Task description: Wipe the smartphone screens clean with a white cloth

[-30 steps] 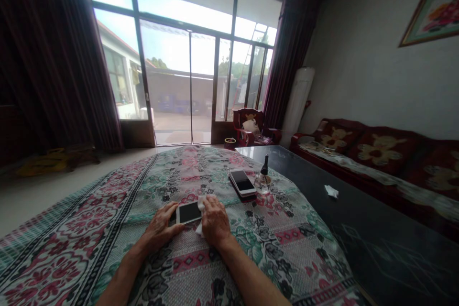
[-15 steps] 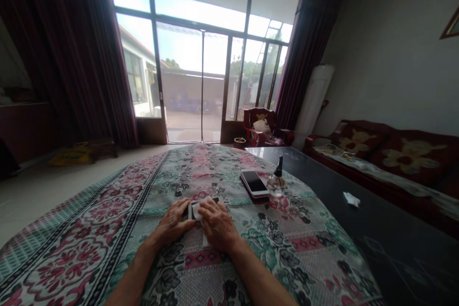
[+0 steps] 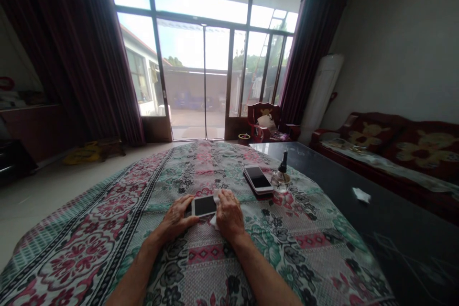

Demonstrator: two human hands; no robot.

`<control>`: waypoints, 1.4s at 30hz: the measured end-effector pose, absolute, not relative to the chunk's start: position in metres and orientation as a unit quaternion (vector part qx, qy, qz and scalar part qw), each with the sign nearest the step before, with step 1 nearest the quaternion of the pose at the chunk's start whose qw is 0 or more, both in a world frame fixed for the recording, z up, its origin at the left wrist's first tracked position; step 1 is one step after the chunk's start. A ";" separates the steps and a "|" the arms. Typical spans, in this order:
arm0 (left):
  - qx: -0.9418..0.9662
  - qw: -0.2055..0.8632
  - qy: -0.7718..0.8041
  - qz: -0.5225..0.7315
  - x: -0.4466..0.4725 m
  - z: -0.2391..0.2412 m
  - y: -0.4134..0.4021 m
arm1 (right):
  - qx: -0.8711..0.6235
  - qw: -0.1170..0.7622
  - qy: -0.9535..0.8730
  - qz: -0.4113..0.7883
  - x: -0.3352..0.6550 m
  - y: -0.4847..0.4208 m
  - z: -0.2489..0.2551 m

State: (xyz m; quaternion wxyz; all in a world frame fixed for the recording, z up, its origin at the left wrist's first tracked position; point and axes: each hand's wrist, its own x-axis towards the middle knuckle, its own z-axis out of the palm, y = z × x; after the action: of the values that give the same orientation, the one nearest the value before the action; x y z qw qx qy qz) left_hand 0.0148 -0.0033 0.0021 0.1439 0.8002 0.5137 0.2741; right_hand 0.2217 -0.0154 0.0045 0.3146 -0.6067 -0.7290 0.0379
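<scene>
A white-framed smartphone (image 3: 204, 205) with a dark screen lies sideways on the patterned tablecloth (image 3: 210, 272). My left hand (image 3: 178, 217) grips its left end, thumb along the near edge and fingers at the far side. Over the phone's right end, my right hand (image 3: 230, 214) presses a white tissue (image 3: 214, 220), its fingers closed on it; part of the tissue and that end of the phone are hidden. Beyond my right hand lies a stack of phones, a white one (image 3: 258, 180) on top. Beside it stands a clear bottle with a black pump top (image 3: 282, 177).
To the right, a dark glossy table (image 3: 376, 229) adjoins the cloth-covered one, with a crumpled white tissue (image 3: 361, 195) on it. A red sofa (image 3: 390, 141) runs along the right wall. Ahead are a red armchair (image 3: 266, 122) and a glass door.
My right hand has moved rightward with the tissue, from the middle of the phone to its right end, uncovering the screen. My left hand keeps its hold. The view has shifted slightly.
</scene>
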 end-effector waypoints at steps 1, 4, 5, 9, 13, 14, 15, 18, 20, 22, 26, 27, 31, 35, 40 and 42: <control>0.800 0.145 0.515 0.273 0.015 0.003 -0.003 | -0.605 0.314 -0.731 0.037 0.222 -0.016 0.004; 0.801 0.146 0.515 0.269 0.015 0.003 -0.003 | -0.600 0.317 -0.734 0.037 0.221 -0.017 0.004; 0.800 0.145 0.517 0.269 0.016 0.004 -0.003 | -0.598 0.320 -0.734 0.038 0.221 -0.017 0.004; 0.798 0.141 0.521 0.269 0.016 0.004 -0.004 | -0.595 0.330 -0.732 0.038 0.222 -0.018 0.004; 0.799 0.137 0.519 0.271 0.017 0.006 -0.007 | -0.590 0.330 -0.736 0.039 0.223 -0.017 0.002; 0.799 0.136 0.519 0.271 0.017 0.006 -0.007 | -0.589 0.330 -0.737 0.039 0.223 -0.017 0.002; 0.799 0.136 0.520 0.271 0.017 0.006 -0.008 | -0.589 0.330 -0.737 0.039 0.223 -0.017 0.001; 0.798 0.136 0.521 0.271 0.017 0.005 -0.008 | -0.588 0.336 -0.735 0.036 0.223 -0.016 0.000; 0.797 0.136 0.523 0.270 0.016 0.004 -0.008 | -0.586 0.342 -0.733 0.036 0.223 -0.016 0.000; 0.797 0.136 0.523 0.270 0.015 0.002 -0.007 | -0.585 0.345 -0.733 0.040 0.223 -0.016 0.000; 0.798 0.133 0.522 0.270 0.015 -0.001 -0.006 | -0.577 0.357 -0.733 0.046 0.224 -0.018 0.001; 0.798 0.132 0.523 0.269 0.015 -0.001 -0.007 | -0.575 0.360 -0.733 0.045 0.224 -0.019 0.002; 0.798 0.129 0.526 0.264 0.015 0.000 -0.009 | -0.572 0.366 -0.733 0.042 0.224 -0.022 0.002; 0.802 0.130 0.524 0.256 0.015 0.000 -0.010 | -0.564 0.378 -0.733 0.037 0.225 -0.025 0.001; 0.805 0.130 0.519 0.256 0.013 -0.001 -0.009 | -0.555 0.392 -0.733 0.033 0.225 -0.031 0.002; 0.806 0.133 0.516 0.256 0.012 0.000 -0.009 | -0.554 0.392 -0.734 0.034 0.225 -0.033 0.003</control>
State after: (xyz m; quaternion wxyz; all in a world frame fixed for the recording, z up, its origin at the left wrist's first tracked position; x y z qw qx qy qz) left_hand 0.0122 -0.0094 -0.0001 0.1326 0.8064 0.5162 0.2563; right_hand 0.2250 -0.0332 0.0028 0.3918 -0.5542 -0.7336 0.0344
